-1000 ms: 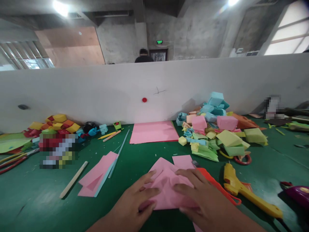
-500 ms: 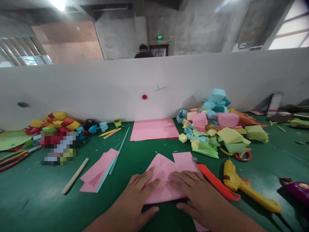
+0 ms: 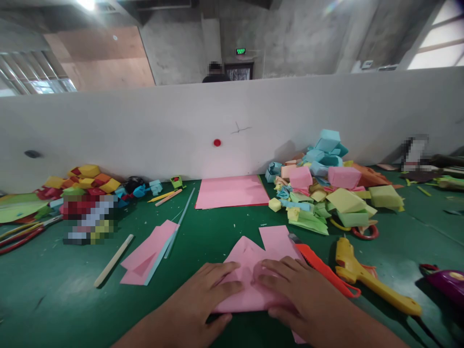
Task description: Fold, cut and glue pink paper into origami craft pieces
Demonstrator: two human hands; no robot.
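Observation:
A folded pink sheet of paper lies on the green table in front of me, its far corner rising to a point that bulges a little. My left hand rests over the left side of the sheet with fingers spread and its thumb by the near edge. Across the right side lies my right hand, fingers stretched on the paper and thumb apart from them. Under and beyond the right hand is another pink strip. An orange box cutter lies just past the right fingers.
A yellow glue gun lies on the right, below a heap of coloured paper pieces. Pink sheets lie by the white partition. On the left are folded pink paper, a wooden stick and scissors.
The folded sheet has shifted slightly towards me, and its far corner stands lower. My left hand has come a little nearer with it; the right hand barely moved.

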